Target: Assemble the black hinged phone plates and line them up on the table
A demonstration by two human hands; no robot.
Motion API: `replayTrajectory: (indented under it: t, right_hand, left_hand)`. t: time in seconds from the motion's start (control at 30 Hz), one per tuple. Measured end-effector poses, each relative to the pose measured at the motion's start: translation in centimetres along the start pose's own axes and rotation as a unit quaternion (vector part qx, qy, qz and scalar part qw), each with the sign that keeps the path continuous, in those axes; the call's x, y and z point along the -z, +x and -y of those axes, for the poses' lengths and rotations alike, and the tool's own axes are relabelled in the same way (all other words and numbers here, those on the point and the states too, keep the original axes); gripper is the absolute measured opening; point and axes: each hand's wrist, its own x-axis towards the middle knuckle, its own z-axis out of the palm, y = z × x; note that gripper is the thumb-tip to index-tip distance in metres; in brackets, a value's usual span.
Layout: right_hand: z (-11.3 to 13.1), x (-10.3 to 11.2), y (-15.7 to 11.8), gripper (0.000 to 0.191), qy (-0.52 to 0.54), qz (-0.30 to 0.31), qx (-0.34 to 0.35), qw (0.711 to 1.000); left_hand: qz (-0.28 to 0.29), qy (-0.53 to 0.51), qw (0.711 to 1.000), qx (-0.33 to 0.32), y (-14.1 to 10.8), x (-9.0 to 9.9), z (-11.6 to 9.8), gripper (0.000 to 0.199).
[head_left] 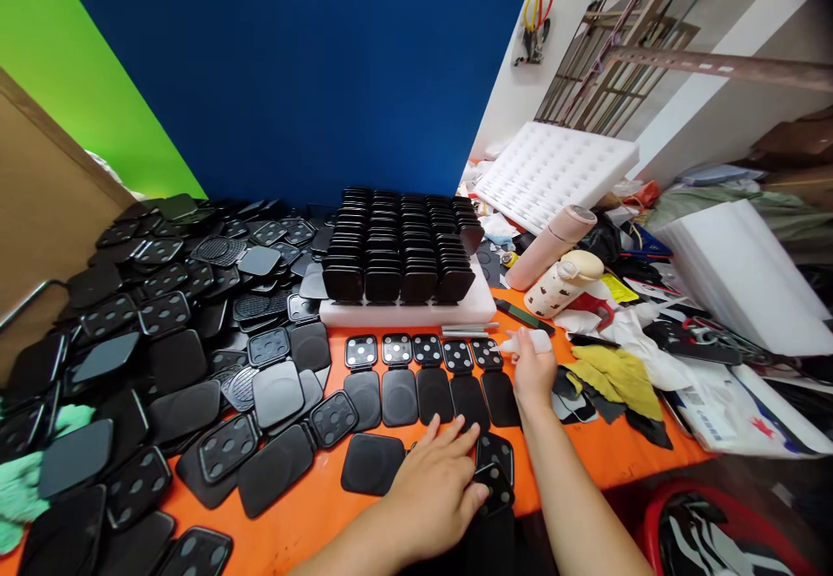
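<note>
A small white squeeze bottle [540,342] with a narrow nozzle is gripped in my right hand [532,378]. Its tip points left, at the dotted half of the rightmost hinged black piece [500,398]. That piece belongs to a row of several, lying unfolded with dotted halves at the far side and smooth halves nearer me. Fingers spread, my left hand [433,481] rests palm down just below the row. Left of it lies a smooth black panel [372,463], partly covered by the hand. Dotted black pieces [495,459] lie by its fingertips and thumb.
Black pieces [182,346] pile up over the left side. Behind the row, a white foam block [416,314] carries stacked black pieces [403,246]. Rightward stand a pink bottle [552,246] and a cream bottle [563,284], beside a yellow cloth [615,381]. A red bin [657,515] sits lower right.
</note>
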Motion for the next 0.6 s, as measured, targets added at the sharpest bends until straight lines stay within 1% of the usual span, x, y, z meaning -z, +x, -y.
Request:
replayTrajectory:
  t: [0.37, 0.5, 0.6]
  right_hand:
    - [0.4, 0.5, -0.2, 0.041, -0.016, 0.032, -0.026, 0.999]
    - [0.7, 0.7, 0.0, 0.042, 0.004, 0.031, -0.035, 0.999]
    - [1.1, 0.3, -0.4, 0.044, 0.029, 0.041, -0.046, 0.998]
  left_hand:
    - [0.002, -0.006, 1.0, 0.004, 0.0, 0.1, -0.1, 0.026]
    - [0.003, -0.012, 1.0, 0.005, 0.0, 0.1, -0.1, 0.026]
    - [0.003, -0.014, 1.0, 0.006, 0.1, 0.1, -0.1, 0.025]
